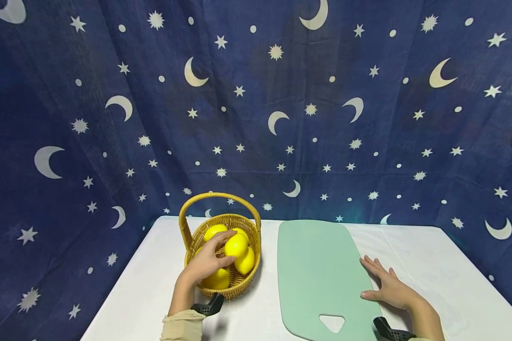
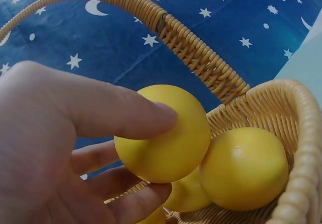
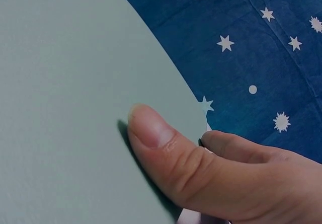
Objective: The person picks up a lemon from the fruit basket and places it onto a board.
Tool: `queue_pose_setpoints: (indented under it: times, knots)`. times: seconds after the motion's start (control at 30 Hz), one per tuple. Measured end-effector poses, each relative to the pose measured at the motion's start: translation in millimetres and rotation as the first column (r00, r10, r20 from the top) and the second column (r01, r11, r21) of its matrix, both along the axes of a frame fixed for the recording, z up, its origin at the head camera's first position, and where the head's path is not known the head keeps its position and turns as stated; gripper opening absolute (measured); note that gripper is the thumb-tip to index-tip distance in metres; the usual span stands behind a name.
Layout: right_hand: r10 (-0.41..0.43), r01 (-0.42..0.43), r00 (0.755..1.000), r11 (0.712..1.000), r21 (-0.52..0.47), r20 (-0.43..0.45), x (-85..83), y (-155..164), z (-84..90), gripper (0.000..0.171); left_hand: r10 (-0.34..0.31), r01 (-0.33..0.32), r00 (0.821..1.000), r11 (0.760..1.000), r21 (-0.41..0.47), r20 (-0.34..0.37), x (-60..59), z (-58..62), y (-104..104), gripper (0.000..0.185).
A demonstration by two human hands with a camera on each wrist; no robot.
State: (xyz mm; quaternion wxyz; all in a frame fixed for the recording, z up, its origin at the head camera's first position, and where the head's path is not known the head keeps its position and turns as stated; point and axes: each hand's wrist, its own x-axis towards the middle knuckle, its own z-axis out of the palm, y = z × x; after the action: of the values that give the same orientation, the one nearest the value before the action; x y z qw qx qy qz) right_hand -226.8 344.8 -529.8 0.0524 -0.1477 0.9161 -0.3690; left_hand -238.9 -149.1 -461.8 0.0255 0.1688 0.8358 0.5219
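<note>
Resting along the right edge of a pale green board [image 1: 320, 265], the right hand [image 1: 390, 288] lies with fingers spread and loose, thumb over the upper face; from where I stand, cannot tell whether it presses. Board: flat, matte, rounded corners, cutout at the near end, long axis running near to far. Slightly farther, at left, the left hand [image 1: 206, 260] grasps one lemon [image 1: 236, 246] between thumb and fingers, over the right part of a wicker basket [image 1: 239, 290]; contact with the fruit below not determinable. Key relation: held lemon is left of the board, basket rim and a strip of white tablecloth [image 1: 269, 293] between; left hand has it, right hand well apart. Its skin: smooth, glossy, rounded. Other lemons [image 1: 245, 263] lie inside the ribbed, honey-coloured weave. Arched, cane-wrapped handle [image 1: 221, 194] stands beyond. Farthest: dark blue curtain [image 1: 247, 121], soft folds, printed moons and stars.
</note>
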Motion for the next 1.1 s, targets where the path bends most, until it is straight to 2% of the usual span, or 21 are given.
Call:
queue_pose_setpoints:
  times: [0.2, 0.37, 0.43, 0.57, 0.7, 0.93, 1.1]
  knots:
    - [0.000, 0.000, 1.000, 1.000, 0.003, 0.005, 0.5, 0.0, -0.1, 0.098, -0.005, 0.005, 1.000, 1.000, 0.009, -0.031, -0.3, 0.2, 1.8, 0.062]
    - [-0.002, 0.002, 1.000, 1.000, 0.004, 0.004, 0.6, 0.2, 0.4, 0.098, 0.018, -0.018, 1.000, 1.000, 0.008, -0.017, -2.9, -2.1, 6.5, 0.066]
    - [0.002, -0.002, 1.000, 1.000, 0.002, 0.002, 0.5, 0.2, 0.3, 0.098, 0.037, -0.037, 0.999, 0.999, 0.003, 0.004, -3.8, -2.9, 8.0, 0.062]
    - [0.003, -0.003, 1.000, 1.000, 0.003, 0.004, 0.4, 0.4, -0.4, 0.098, 0.069, -0.069, 0.997, 0.997, -0.032, -0.022, -5.0, -4.3, 10.5, 0.046]
    - [-0.006, 0.006, 1.000, 1.000, 0.014, 0.007, -0.1, 0.8, -1.6, 0.099, 0.089, -0.094, 0.994, 0.993, -0.069, -0.066, -6.9, -5.9, 12.9, 0.042]
    - [-0.010, 0.010, 1.000, 1.000, 0.016, 0.002, 0.2, 0.8, -1.0, 0.099, 0.157, -0.157, 0.987, 0.987, -0.025, 0.010, -8.1, -8.0, 12.8, 0.055]
    - [-0.011, 0.011, 1.000, 1.000, 0.016, 0.010, 0.5, 0.9, -0.8, 0.100, 0.151, -0.151, 0.989, 0.988, -0.038, -0.002, -8.1, -7.8, 9.5, 0.052]
